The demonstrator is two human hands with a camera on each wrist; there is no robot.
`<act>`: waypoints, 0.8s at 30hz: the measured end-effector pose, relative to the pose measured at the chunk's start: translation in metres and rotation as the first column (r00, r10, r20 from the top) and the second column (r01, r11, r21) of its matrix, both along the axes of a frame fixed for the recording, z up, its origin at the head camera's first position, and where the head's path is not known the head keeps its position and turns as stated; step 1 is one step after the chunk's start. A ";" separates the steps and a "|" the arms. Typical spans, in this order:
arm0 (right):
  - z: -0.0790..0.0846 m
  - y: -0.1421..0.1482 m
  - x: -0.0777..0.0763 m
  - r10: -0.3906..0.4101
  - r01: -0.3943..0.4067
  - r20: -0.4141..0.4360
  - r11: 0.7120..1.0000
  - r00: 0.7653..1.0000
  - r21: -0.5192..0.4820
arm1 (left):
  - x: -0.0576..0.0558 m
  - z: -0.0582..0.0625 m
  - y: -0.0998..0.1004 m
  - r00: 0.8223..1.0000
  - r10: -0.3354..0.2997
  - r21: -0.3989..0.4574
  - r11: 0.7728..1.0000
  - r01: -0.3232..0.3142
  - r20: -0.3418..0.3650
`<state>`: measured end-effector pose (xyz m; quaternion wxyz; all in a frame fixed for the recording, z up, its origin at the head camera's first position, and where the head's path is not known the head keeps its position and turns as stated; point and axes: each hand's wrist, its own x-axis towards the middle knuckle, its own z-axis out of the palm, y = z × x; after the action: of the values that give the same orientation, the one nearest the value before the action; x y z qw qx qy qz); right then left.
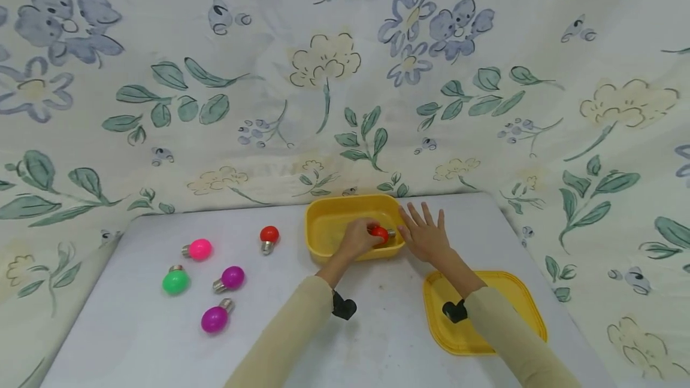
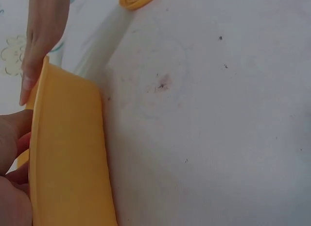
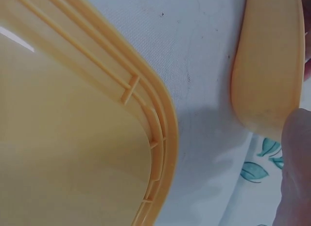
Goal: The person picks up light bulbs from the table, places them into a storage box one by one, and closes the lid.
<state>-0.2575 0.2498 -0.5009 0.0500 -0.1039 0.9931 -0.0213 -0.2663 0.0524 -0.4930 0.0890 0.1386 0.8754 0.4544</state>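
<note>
The person is wearing long pale-beige fabric sleeves (image 1: 286,331), and a black heart-shaped piece (image 1: 345,308) is showing at each wrist.

Indoor tabletop setting, exact room type unclear, white table (image 1: 377,328), flower-printed backdrop (image 1: 345,100) behind it

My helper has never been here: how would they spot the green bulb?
On the white table, find the yellow tub at the far edge. Well to its left lies a pink bulb, with the green bulb slightly nearer. It is the leftmost and only green one.
</note>
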 end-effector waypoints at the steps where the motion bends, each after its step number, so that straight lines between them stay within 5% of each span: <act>1: 0.000 -0.001 0.000 0.000 0.000 0.004 1.000 1.000 -0.007 | 0.000 -0.001 0.001 1.000 0.001 -0.002 1.000 -0.001 -0.001; 24: -0.002 0.000 -0.001 -0.010 0.010 0.002 1.000 1.000 -0.001 | -0.001 -0.003 0.008 1.000 -0.003 -0.078 0.997 0.003 -0.002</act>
<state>-0.2584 0.2500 -0.5026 0.0510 -0.0990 0.9935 -0.0221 -0.2669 0.0603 -0.4963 0.0939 0.1370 0.8923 0.4197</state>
